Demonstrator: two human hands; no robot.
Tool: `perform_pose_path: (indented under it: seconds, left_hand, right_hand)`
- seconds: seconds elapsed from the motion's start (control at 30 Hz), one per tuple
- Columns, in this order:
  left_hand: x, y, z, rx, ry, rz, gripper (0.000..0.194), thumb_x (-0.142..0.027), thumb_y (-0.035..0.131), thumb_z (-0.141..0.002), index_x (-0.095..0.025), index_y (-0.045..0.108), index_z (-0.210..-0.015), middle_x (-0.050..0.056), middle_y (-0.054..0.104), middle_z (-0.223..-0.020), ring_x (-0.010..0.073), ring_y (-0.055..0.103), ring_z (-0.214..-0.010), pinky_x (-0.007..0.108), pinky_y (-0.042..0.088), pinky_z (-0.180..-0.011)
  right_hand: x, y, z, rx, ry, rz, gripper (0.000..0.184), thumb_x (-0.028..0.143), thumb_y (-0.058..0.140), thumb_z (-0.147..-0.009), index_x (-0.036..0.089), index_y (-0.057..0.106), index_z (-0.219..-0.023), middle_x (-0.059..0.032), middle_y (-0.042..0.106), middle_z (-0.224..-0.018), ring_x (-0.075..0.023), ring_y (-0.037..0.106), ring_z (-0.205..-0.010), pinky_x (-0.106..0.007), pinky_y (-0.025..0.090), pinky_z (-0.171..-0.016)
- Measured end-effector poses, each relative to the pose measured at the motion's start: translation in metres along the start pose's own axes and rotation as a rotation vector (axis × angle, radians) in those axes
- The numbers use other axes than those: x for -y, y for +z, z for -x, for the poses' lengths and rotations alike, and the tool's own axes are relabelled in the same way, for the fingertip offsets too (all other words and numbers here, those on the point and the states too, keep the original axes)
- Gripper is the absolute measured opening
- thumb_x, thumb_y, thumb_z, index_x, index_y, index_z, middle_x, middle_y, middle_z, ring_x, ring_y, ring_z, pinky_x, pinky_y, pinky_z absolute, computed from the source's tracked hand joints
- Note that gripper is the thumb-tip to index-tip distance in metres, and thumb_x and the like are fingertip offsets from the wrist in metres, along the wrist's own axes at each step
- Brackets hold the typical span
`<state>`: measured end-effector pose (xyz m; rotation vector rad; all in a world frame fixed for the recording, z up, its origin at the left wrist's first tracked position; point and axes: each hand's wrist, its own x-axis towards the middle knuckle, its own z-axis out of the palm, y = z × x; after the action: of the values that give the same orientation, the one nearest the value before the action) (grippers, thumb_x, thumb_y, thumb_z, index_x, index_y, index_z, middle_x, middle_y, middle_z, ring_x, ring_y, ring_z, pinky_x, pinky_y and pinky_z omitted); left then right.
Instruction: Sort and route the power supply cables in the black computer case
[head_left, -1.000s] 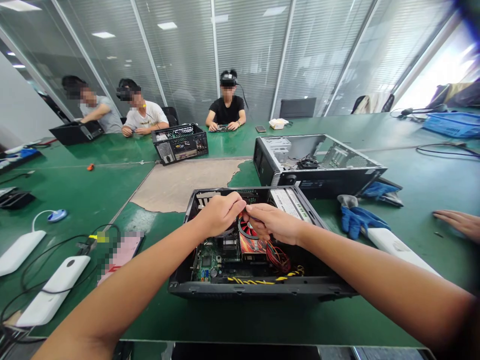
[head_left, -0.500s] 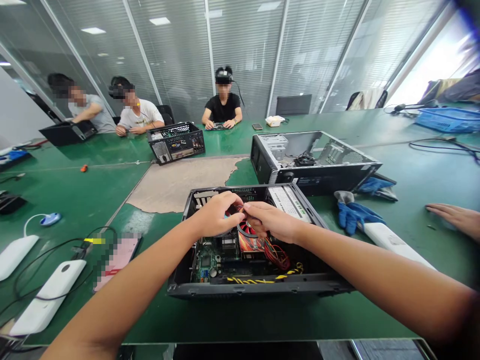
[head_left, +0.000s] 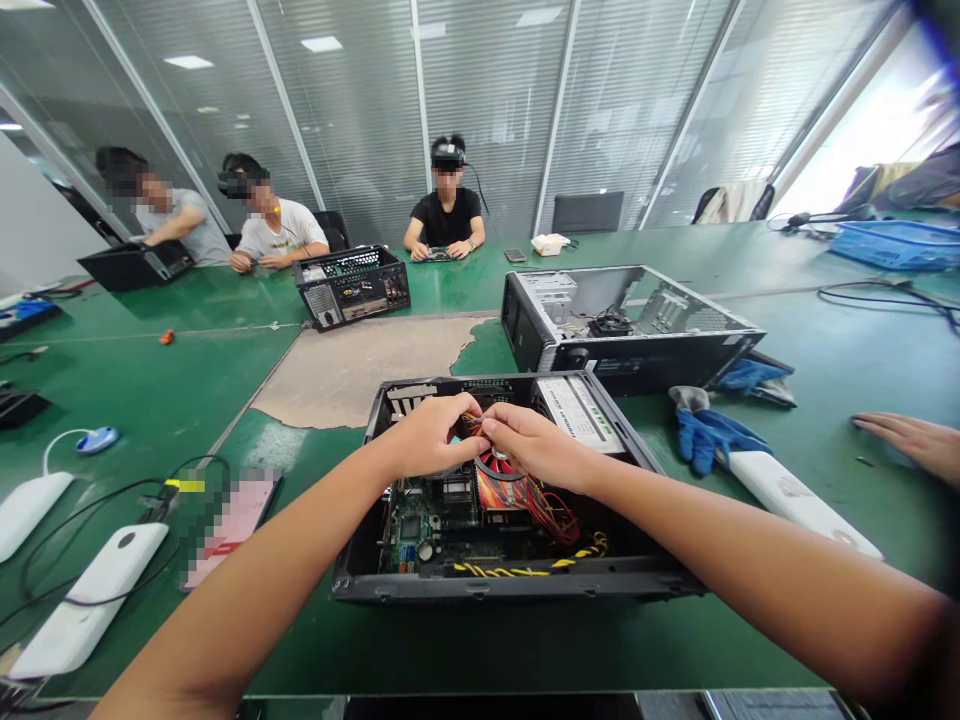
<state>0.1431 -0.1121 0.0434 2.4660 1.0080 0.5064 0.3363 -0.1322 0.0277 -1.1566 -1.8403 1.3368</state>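
Pinching a small bundle of red and coloured wires point(head_left: 474, 425) between them, the left hand point(head_left: 426, 438) and the right hand point(head_left: 534, 445) meet fingertip to fingertip above an open black computer case point(head_left: 510, 582); each grip is closed tight on the wires, thumb against forefinger. Just below the hands sits a red fan card point(head_left: 499, 478), with more red cables point(head_left: 556, 515) coiled to its right, a green motherboard point(head_left: 415, 520) to its left and a yellow-and-black twisted cable point(head_left: 525, 567) along the near wall. A white-labelled power supply point(head_left: 579, 408) fills the far right corner of the case. The case rests on the green desk point(head_left: 150, 380). Beyond it lies a second, silver open case point(head_left: 637, 335) holding a small black fan, and blue gloves point(head_left: 709, 432) lie to the right. Another person's hand point(head_left: 911, 442) rests at the desk's right edge.
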Motion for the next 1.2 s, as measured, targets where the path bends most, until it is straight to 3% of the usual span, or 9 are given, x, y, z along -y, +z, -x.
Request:
perform_pose_path:
  seconds: [0.17,0.37,0.47,0.53,0.6,0.7,0.77,0.93,1.2]
  left_hand:
    - [0.003,0.002,0.000,-0.046,-0.013,-0.029,0.026,-0.036,0.062,-0.080,-0.018,0.059,-0.097,0.003,0.066,-0.083,0.0165,0.057,-0.072,0.028,0.040,-0.065]
    - [0.003,0.004,-0.001,-0.096,-0.004,-0.055,0.032,-0.030,0.065,-0.074,-0.017,0.057,-0.101,0.004,0.065,-0.087,0.0168,0.059,-0.075,0.029,0.043,-0.069]
    - [0.003,0.005,-0.001,-0.111,0.013,-0.076,0.032,-0.029,0.064,-0.073,-0.018,0.054,-0.102,0.005,0.065,-0.091,0.0174,0.058,-0.078,0.029,0.043,-0.070]
    - [0.003,0.005,0.000,-0.103,0.027,-0.100,0.027,-0.029,0.061,-0.076,-0.018,0.054,-0.099,0.005,0.065,-0.092,0.0179,0.057,-0.079,0.030,0.042,-0.070]
    - [0.003,0.004,0.000,-0.079,0.017,-0.107,0.022,-0.030,0.057,-0.078,-0.018,0.053,-0.097,0.005,0.064,-0.090,0.0181,0.056,-0.077,0.030,0.041,-0.068]
    - [0.003,0.000,0.001,-0.024,-0.028,-0.078,0.022,-0.031,0.055,-0.079,-0.018,0.051,-0.096,0.004,0.064,-0.086,0.0178,0.055,-0.073,0.029,0.039,-0.065]
    - [0.003,-0.001,0.001,0.014,-0.054,-0.072,0.022,-0.030,0.054,-0.078,-0.019,0.051,-0.096,0.003,0.063,-0.083,0.0177,0.054,-0.072,0.029,0.038,-0.064]
    - [0.002,-0.002,0.000,0.101,-0.103,-0.087,0.021,-0.031,0.052,-0.078,-0.019,0.052,-0.095,0.002,0.061,-0.077,0.0175,0.052,-0.068,0.028,0.035,-0.061]
    - [0.004,-0.002,0.002,0.178,-0.109,-0.057,0.020,-0.034,0.050,-0.076,-0.020,0.053,-0.090,0.000,0.058,-0.072,0.0156,0.048,-0.063,0.027,0.032,-0.057]
  right_hand:
    - [-0.003,0.000,-0.002,-0.003,0.056,-0.001,0.033,0.045,0.047,-0.091,0.020,0.045,-0.068,0.0043,0.045,-0.055,-0.0090,0.041,-0.044,-0.023,0.032,-0.043]
    - [-0.004,-0.001,-0.001,0.117,0.154,-0.276,0.039,0.054,0.049,-0.089,0.019,0.048,-0.071,0.0098,0.028,-0.049,-0.0063,0.022,-0.041,-0.021,0.024,-0.040]
    - [-0.006,-0.002,-0.001,0.159,0.168,-0.305,0.041,0.057,0.047,-0.089,0.020,0.046,-0.071,0.0103,0.025,-0.050,-0.0065,0.020,-0.042,-0.021,0.023,-0.041]
    - [-0.006,-0.002,-0.001,0.111,0.106,-0.181,0.040,0.054,0.044,-0.091,0.020,0.047,-0.071,0.0090,0.029,-0.051,-0.0075,0.024,-0.043,-0.022,0.026,-0.044]
    - [-0.005,0.000,0.000,0.010,-0.019,0.033,0.032,0.046,0.046,-0.092,0.019,0.051,-0.075,0.0052,0.042,-0.056,-0.0098,0.035,-0.049,-0.024,0.032,-0.049]
    - [-0.005,0.003,0.004,-0.096,-0.192,0.261,0.011,0.031,0.053,-0.089,0.020,0.054,-0.092,-0.0017,0.061,-0.077,-0.0153,0.052,-0.068,-0.029,0.041,-0.065]
    - [-0.006,0.005,0.006,-0.108,-0.243,0.323,0.012,0.022,0.052,-0.087,0.020,0.052,-0.099,-0.0044,0.065,-0.086,-0.0179,0.057,-0.077,-0.032,0.042,-0.071]
    - [-0.011,0.006,0.007,-0.146,-0.256,0.528,0.010,0.018,0.053,-0.085,0.020,0.052,-0.095,-0.0075,0.065,-0.091,-0.0219,0.060,-0.085,-0.033,0.041,-0.075]
    - [-0.008,0.011,0.005,-0.100,-0.170,0.768,0.010,0.021,0.045,-0.092,0.018,0.055,-0.093,-0.0091,0.063,-0.087,-0.0213,0.057,-0.078,-0.031,0.034,-0.066]
